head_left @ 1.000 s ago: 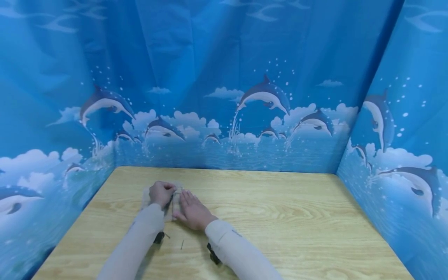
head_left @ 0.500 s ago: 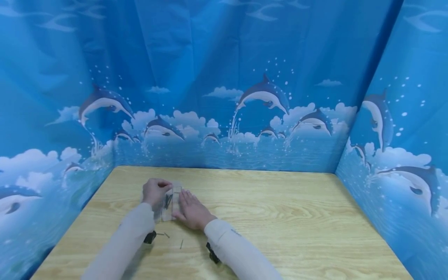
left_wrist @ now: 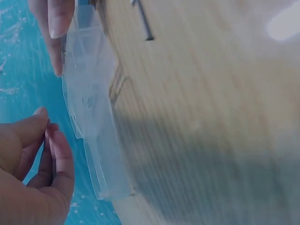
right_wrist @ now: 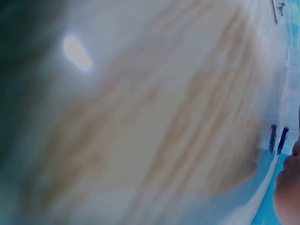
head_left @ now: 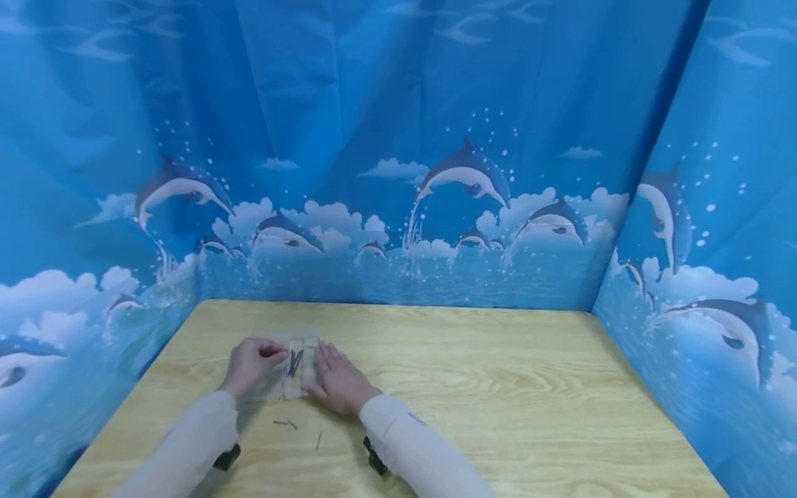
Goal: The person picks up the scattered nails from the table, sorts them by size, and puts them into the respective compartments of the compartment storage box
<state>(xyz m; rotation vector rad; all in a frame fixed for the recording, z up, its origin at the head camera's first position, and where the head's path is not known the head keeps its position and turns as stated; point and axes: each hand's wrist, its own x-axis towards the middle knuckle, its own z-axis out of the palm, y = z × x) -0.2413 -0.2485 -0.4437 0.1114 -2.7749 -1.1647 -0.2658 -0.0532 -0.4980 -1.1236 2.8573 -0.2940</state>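
A clear plastic case (head_left: 295, 389) with compartments lies at the table's left, its lid (head_left: 264, 389) spread to the left. Several dark nails (head_left: 295, 362) lie in one compartment. My right hand (head_left: 341, 384) rests on the case's right part, fingers straight; its fingers (right_wrist: 288, 192) show at the right wrist view's edge. My left hand (head_left: 249, 365) hovers over the lid, beside the nails. Thumb and fingertips meet in the left wrist view, where the hand (left_wrist: 40, 173) is apart from the plastic; nothing shows between them, though something tiny could be hidden.
Loose nails (head_left: 319, 440) lie on the wooden table (head_left: 498, 401) in front of the case. One nail (left_wrist: 143, 21) shows near the top of the left wrist view. A blue dolphin-print curtain (head_left: 373, 207) encloses the table's back and sides.
My left hand has drawn back leftward from over the case, uncovering the nails in the compartment and more loose nails on the table. The right hand has stayed on the case.
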